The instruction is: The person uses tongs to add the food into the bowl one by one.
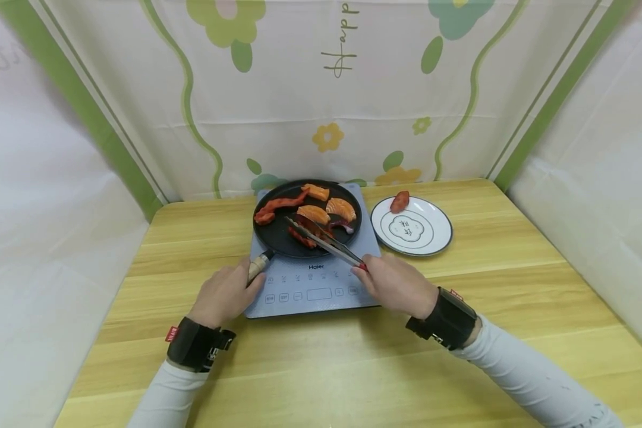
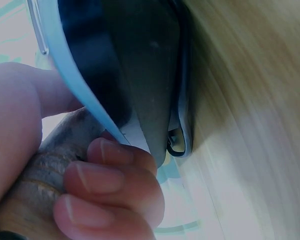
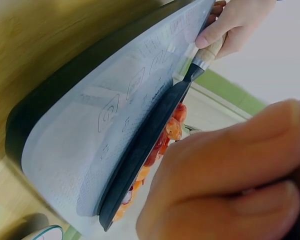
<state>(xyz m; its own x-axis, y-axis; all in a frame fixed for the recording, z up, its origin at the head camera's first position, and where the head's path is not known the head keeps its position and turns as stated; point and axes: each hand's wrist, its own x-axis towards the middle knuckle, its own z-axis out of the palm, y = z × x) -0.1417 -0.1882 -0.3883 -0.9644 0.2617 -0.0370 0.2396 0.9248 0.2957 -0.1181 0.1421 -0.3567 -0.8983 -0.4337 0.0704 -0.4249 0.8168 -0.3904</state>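
Note:
My left hand (image 1: 224, 295) grips the wooden handle (image 1: 257, 266) of a black frying pan (image 1: 275, 236); in the left wrist view its fingers curl round that handle (image 2: 52, 167). My right hand (image 1: 393, 283) holds metal tongs (image 1: 336, 248) by their red-marked end. Their tips reach over the pan, at a dark red food piece (image 1: 301, 236); whether they pinch it I cannot tell. Also in the pan lie orange salmon-like slices (image 1: 341, 209), a long red strip (image 1: 279, 205) and a small purplish piece (image 1: 343, 226). The right wrist view shows my right hand's fingers (image 3: 225, 170), but not the tongs.
Under the pan is a pale blue induction cooktop (image 1: 310, 300) with touch controls. To its right stands a white dark-rimmed plate (image 1: 430, 232) bearing one red piece (image 1: 400, 202). Patterned cloth (image 1: 299, 89) hangs behind and beside the wooden table (image 1: 310, 368).

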